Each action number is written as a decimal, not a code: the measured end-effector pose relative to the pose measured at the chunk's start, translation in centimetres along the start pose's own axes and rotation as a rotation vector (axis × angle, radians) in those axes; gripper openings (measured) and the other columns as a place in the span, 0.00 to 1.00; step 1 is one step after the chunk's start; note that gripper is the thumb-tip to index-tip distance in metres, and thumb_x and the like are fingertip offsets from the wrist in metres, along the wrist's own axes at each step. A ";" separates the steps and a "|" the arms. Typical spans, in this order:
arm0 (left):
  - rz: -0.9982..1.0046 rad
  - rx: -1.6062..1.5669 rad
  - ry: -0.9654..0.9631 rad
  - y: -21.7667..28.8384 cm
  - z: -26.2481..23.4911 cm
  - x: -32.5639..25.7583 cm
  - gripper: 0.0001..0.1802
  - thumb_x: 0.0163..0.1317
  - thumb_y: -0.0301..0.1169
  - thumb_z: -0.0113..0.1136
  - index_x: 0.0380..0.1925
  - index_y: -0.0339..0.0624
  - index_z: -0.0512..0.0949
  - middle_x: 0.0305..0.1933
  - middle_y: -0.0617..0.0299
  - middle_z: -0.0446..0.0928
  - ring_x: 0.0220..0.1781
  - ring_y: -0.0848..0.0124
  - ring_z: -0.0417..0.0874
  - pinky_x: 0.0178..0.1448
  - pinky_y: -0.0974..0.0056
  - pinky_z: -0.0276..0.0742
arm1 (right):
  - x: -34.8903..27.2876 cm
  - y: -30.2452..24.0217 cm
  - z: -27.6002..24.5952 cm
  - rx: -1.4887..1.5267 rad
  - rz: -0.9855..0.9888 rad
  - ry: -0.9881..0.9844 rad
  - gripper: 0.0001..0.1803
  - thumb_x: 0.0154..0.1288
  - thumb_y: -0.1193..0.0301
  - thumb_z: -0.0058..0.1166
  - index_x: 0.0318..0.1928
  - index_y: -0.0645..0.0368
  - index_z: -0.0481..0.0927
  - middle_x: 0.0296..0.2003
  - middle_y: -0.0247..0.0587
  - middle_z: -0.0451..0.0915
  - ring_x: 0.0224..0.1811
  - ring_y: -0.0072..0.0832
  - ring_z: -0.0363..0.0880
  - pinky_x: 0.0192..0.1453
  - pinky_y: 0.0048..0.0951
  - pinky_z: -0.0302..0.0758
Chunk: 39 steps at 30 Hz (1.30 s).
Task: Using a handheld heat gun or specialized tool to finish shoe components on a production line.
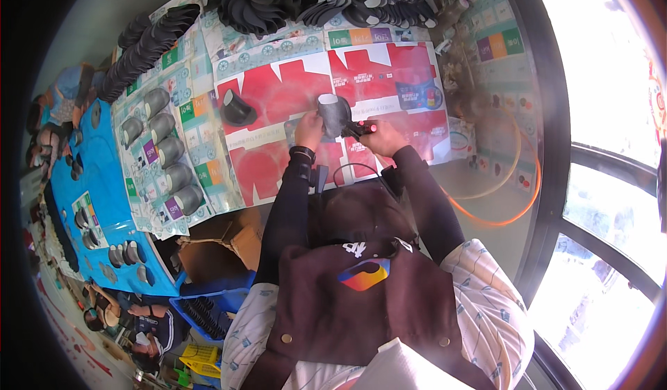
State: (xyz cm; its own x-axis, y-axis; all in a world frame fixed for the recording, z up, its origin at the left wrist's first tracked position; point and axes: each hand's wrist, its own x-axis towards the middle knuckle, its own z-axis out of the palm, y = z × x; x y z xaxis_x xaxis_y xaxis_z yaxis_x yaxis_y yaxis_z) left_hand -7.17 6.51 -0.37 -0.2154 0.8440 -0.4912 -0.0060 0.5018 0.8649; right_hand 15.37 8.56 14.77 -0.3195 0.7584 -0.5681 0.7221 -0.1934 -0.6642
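Observation:
My left hand (310, 131) is closed on a dark grey, hollow, cup-shaped piece (333, 118) with a pale top, held over the red-and-white printed sheets. My right hand (384, 138) grips a small black hand tool (358, 129) with a red part, which looks like a spray gun. The tool's front is close to the right side of the piece; whether they touch, I cannot tell. A similar black piece (238, 109) with an open, slanted end lies on the sheets to the left of my hands.
Grey rounded pieces (171, 152) stand in rows on the left sheets. Nested black curved pieces (253, 4) are heaped along the far edge. An orange hose (514, 213) loops at right, near the window frame (549, 251). Co-workers sit by a blue table (104, 175); a blue crate (233, 300) stands below.

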 end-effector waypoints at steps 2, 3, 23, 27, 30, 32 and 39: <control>-0.006 0.000 -0.019 0.5 0.2 -0.2 0.18 0.68 0.35 0.59 0.53 0.37 0.80 0.37 0.57 0.85 0.33 0.70 0.87 0.37 0.64 0.82 | 0.2 0.5 0.2 -0.182 -0.106 0.175 0.14 0.61 0.64 0.57 0.40 0.62 0.81 0.33 0.61 0.83 0.38 0.59 0.82 0.41 0.51 0.77; -0.021 -0.035 0.005 0.4 0.2 -0.3 0.18 0.67 0.34 0.59 0.54 0.36 0.80 0.38 0.56 0.85 0.34 0.70 0.87 0.38 0.64 0.83 | 0.1 0.1 0.1 -0.182 -0.108 0.172 0.14 0.61 0.64 0.57 0.40 0.62 0.81 0.33 0.61 0.83 0.38 0.59 0.82 0.41 0.51 0.77; 0.118 0.318 0.083 -2.9 -0.9 1.8 0.26 0.59 0.43 0.72 0.52 0.38 0.81 0.47 0.51 0.87 0.50 0.61 0.88 0.56 0.58 0.80 | -0.5 -1.6 -0.5 0.431 0.102 0.108 0.13 0.59 0.68 0.56 0.41 0.64 0.82 0.25 0.45 0.84 0.24 0.33 0.83 0.27 0.36 0.81; 0.032 0.314 0.026 -1.8 -3.6 1.6 0.28 0.60 0.42 0.73 0.55 0.36 0.79 0.44 0.51 0.86 0.45 0.62 0.88 0.51 0.59 0.82 | 1.3 -1.1 -0.9 0.528 0.134 0.118 0.13 0.57 0.68 0.55 0.37 0.66 0.81 0.24 0.45 0.83 0.24 0.32 0.82 0.27 0.36 0.79; -0.030 0.102 0.004 -0.2 -5.2 0.5 0.25 0.65 0.36 0.70 0.58 0.37 0.76 0.44 0.55 0.83 0.40 0.69 0.87 0.38 0.66 0.82 | 2.2 0.0 -1.4 0.453 0.074 0.154 0.13 0.56 0.68 0.54 0.35 0.67 0.81 0.23 0.47 0.83 0.24 0.34 0.82 0.30 0.39 0.76; -0.061 0.003 0.020 0.1 -6.7 -0.4 0.22 0.67 0.34 0.67 0.57 0.37 0.75 0.47 0.55 0.83 0.41 0.68 0.87 0.40 0.65 0.82 | 2.8 0.7 -1.6 0.435 0.062 0.144 0.14 0.54 0.67 0.54 0.34 0.68 0.81 0.23 0.50 0.82 0.25 0.37 0.82 0.33 0.41 0.75; -0.161 -0.119 0.068 1.3 -8.7 -2.8 0.19 0.70 0.36 0.66 0.55 0.39 0.75 0.48 0.57 0.83 0.45 0.69 0.86 0.44 0.65 0.81 | 3.1 1.0 -2.3 0.340 -0.017 0.084 0.12 0.53 0.66 0.55 0.24 0.64 0.79 0.19 0.45 0.80 0.23 0.35 0.80 0.31 0.38 0.73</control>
State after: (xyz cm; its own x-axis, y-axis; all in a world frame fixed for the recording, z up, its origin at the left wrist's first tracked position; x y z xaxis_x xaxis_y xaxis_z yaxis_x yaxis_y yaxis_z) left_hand -15.07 3.15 3.05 -0.2676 0.7381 -0.6193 -0.1603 0.5997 0.7840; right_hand 16.48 12.15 13.45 -0.2679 0.8090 -0.5232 0.4671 -0.3659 -0.8050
